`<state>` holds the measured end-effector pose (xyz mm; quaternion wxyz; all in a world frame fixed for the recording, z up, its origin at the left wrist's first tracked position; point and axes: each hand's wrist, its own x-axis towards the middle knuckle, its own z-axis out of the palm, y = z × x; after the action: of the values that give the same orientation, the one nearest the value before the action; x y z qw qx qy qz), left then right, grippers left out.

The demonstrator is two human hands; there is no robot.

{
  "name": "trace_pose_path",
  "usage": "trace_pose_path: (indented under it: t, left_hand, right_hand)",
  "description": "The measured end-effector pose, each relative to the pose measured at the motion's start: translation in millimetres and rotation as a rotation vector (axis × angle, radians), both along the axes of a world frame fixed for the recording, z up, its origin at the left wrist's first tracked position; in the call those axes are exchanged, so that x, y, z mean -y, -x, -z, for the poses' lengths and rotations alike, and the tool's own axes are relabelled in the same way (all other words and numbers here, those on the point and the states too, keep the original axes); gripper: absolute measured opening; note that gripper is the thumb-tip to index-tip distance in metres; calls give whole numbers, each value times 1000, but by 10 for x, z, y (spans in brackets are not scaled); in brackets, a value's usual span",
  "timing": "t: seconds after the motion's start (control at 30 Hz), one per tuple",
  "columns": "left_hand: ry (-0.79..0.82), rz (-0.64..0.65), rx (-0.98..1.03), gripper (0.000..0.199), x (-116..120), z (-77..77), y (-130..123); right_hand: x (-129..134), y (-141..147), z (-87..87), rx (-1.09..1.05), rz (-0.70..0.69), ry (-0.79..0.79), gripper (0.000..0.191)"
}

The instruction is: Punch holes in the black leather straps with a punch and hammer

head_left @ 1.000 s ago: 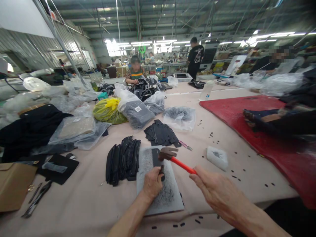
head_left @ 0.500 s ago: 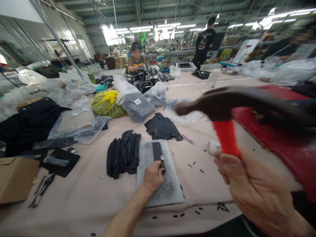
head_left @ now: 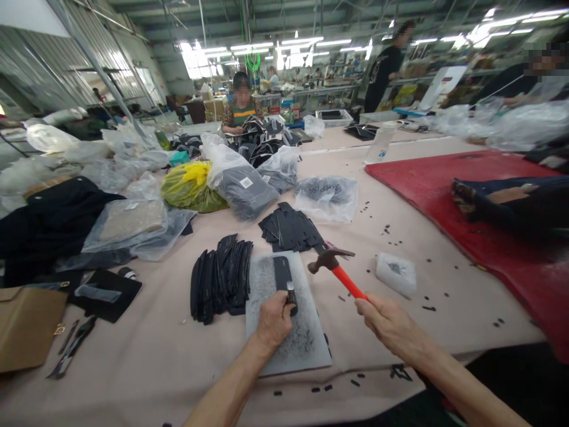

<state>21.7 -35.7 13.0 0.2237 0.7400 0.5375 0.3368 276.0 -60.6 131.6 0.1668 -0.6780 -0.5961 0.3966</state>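
My left hand (head_left: 273,317) is closed round a short metal punch (head_left: 290,292), which stands on a dark strip (head_left: 281,271) lying on a speckled grey board (head_left: 306,338). In my right hand (head_left: 386,323) is the red handle of a claw hammer (head_left: 344,279); its dark head hangs in the air to the right of the punch, apart from it. A row of dark strips (head_left: 222,276) lies against the board's left side. Behind the board is a fanned pile of flat dark pieces (head_left: 288,228).
Wrapped bags (head_left: 242,190) and a yellow bag (head_left: 189,187) lie farther back. At right are a white packet (head_left: 395,274) and a red mat (head_left: 444,178). A cardboard box (head_left: 29,326) stands at left. People work beyond the table.
The hammer has come down and away from the camera, from high at the right to near the punch. My left hand has stayed in place. A standing person in the background has moved right.
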Motion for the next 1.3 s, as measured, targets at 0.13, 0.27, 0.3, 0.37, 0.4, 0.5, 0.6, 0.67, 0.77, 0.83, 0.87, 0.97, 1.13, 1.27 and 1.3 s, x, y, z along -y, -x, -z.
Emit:
trace_pose_path:
  t: [0.13,0.27,0.3,0.37,0.4,0.5,0.6,0.67,0.77,0.83,0.87,0.97,1.13,1.27,1.3]
  left_hand:
    - [14,-9,10,11,-16,6,13]
    - [47,-13,-13,13,-55,19,28]
    - [52,-13,-23,14,-61,24,30]
    - [49,-17,-40,16,-67,30,32]
    - [43,-19,-43,17,-66,32,30]
    - [39,-7,-33,20,-63,17,19]
    - [81,-7,30,22,-79,-32,19]
    - [117,-95,115,20,-106,-73,48]
    - [155,-282,218,20,-139,-117,146]
    - [162,-324,243,19,-133,-122,223]
    - [160,-319,248,19,-119,-117,255]
    - [147,-275,236,18,-56,-90,297]
    - [106,-278,220,19,1,-43,264]
    - [96,-244,217,20,-5,-15,257]
    - [92,-227,213,20,-11,-14,252]
  right_hand:
    - [-13,-105,715,35,111,168,35]
    - [-4,-146,988,324,98,54,28]
    - [-16,-118,977,400,82,-31,25]
    - [-75,2,906,505,-16,-265,25]
    - [-123,93,865,492,-90,-378,29]
    - [-302,434,802,291,-322,-531,40]
    - [-435,717,875,196,-455,-514,45]
    - [-465,803,957,186,-468,-491,47]
    - [-464,806,1050,164,-465,-475,48]
    - [-466,786,1082,140,-446,-463,47]
    - [-472,782,1092,127,-434,-457,47]
    - [-492,808,1090,93,-386,-452,51]
    - [-436,912,979,122,-311,-478,38]
    - [-331,976,923,196,-320,-465,25]
    - [-312,987,926,207,-313,-462,25]
